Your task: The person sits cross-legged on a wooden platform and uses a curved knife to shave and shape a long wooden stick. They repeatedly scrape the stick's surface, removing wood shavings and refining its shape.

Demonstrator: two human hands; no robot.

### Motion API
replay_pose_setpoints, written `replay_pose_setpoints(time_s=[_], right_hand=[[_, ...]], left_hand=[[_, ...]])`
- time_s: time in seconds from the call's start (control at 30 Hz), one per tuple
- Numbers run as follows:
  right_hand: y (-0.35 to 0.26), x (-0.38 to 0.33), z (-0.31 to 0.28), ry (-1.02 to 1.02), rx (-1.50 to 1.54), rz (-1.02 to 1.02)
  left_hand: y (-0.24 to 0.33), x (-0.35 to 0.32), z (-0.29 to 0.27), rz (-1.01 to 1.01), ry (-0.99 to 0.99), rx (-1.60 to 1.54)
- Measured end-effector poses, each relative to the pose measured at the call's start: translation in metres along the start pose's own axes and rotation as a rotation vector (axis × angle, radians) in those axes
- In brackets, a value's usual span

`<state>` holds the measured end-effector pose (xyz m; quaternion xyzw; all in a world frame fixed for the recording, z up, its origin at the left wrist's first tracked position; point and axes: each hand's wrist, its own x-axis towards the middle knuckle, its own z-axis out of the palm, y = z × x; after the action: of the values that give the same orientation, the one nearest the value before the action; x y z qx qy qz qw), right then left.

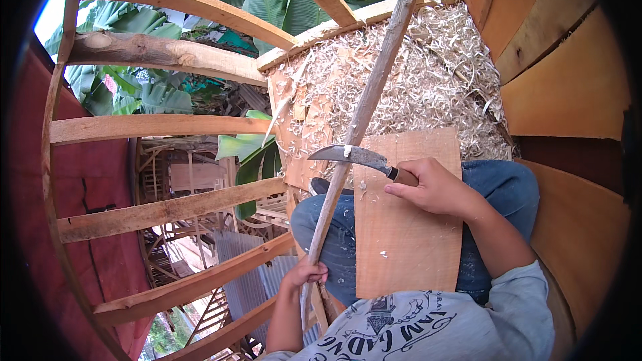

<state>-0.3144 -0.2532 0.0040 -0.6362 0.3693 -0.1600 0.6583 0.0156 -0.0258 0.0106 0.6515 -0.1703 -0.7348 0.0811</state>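
Observation:
A long, slightly crooked wooden pole (374, 83) slants from the lower middle up past the top edge. Near its lower end my left hand (306, 272) is closed around it. My right hand (431, 186) grips the wooden handle of a curved knife (358, 155), whose blade lies across the pole and points left. A pale bit of wood sits on the blade. Over my lap, between my jeans-clad legs (498, 194), rests a flat wooden board (409, 241), partly under my right hand and knife.
Curled wood shavings (428, 73) cover the floor ahead. An open railing of wooden slats (167, 124) runs along the left, with banana leaves (267, 0) and a corrugated metal sheet (244, 281) beyond. Wooden plank walls (568, 100) stand close on the right; red cloth (87, 227) hangs far left.

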Motion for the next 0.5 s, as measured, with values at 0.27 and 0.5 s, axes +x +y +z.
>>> replay_pose_setpoints(time_s=[0.27,0.5], right_hand=[[0.015,0.002,0.017,0.248,-0.227,-0.122],[0.017,0.001,0.027,0.398,-0.361,-0.255]], left_hand=[[-0.002,0.001,-0.001,0.014,0.000,0.025],[-0.006,0.001,0.000,-0.006,0.077,-0.020]])
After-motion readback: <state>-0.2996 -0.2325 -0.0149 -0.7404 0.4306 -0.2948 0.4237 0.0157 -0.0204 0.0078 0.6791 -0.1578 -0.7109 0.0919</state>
